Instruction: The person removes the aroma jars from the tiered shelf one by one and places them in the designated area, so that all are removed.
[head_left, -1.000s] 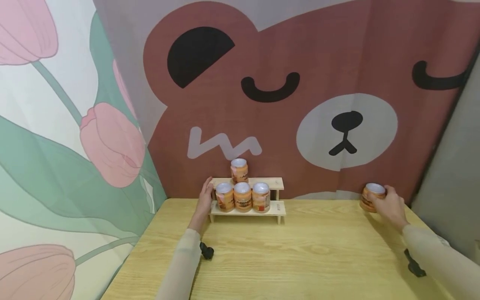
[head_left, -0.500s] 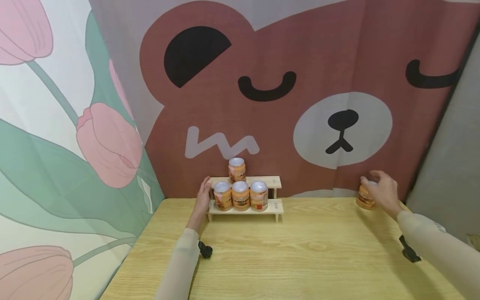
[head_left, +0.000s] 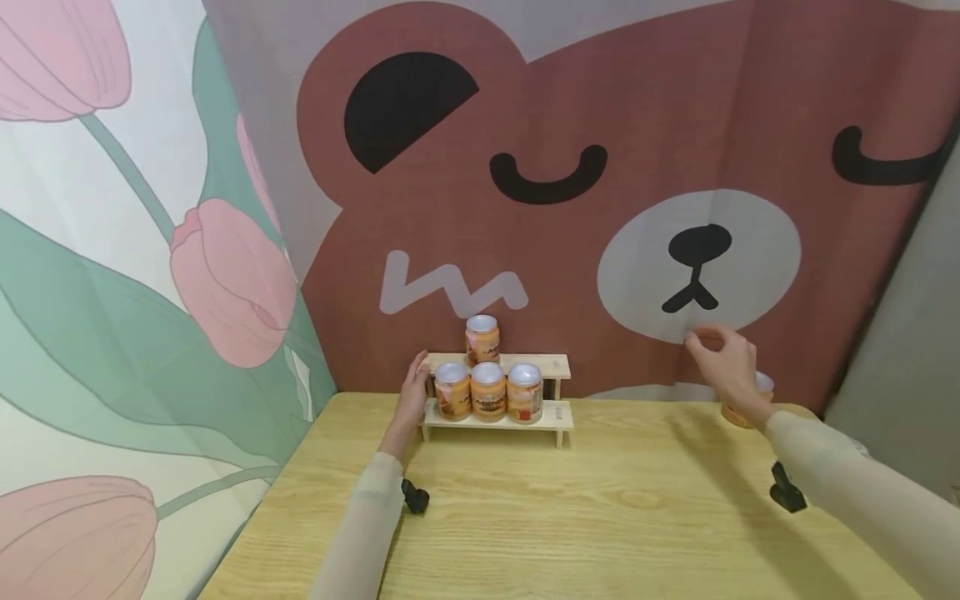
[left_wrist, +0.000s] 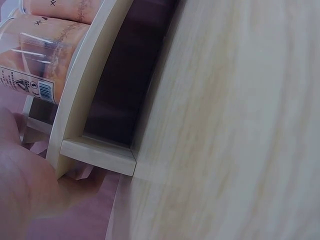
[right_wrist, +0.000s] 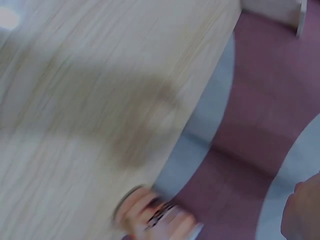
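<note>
A two-tier wooden stand (head_left: 557, 414) sits at the table's back, left of the middle. Its lower shelf bears three orange cans (head_left: 489, 398) with pale lids, side by side; one like them, an upper can (head_left: 482, 342), stands on the top shelf. My left hand (head_left: 408, 404) grips the stand's left end, thumb and fingers about its side (left_wrist: 75, 115). Over the table's back right, my right hand (head_left: 726, 371) is raised with loosely bent fingers, nothing visible in it. Behind its wrist a separate orange can (head_left: 738, 412) stands on the table, partly hidden; the right wrist view shows this can (right_wrist: 160, 217) blurred.
The wooden table (head_left: 600, 508) ends against a bear-print curtain (head_left: 555, 267) at the back. A tulip-print curtain (head_left: 225, 283) hangs on the left, and a grey surface (head_left: 900, 333) borders the right. Black wrist cameras (head_left: 787, 487) are strapped to both wrists.
My right hand has let go of the separate can and moved up and left from it. The can stays at the table's back right. My left hand stays at the stand.
</note>
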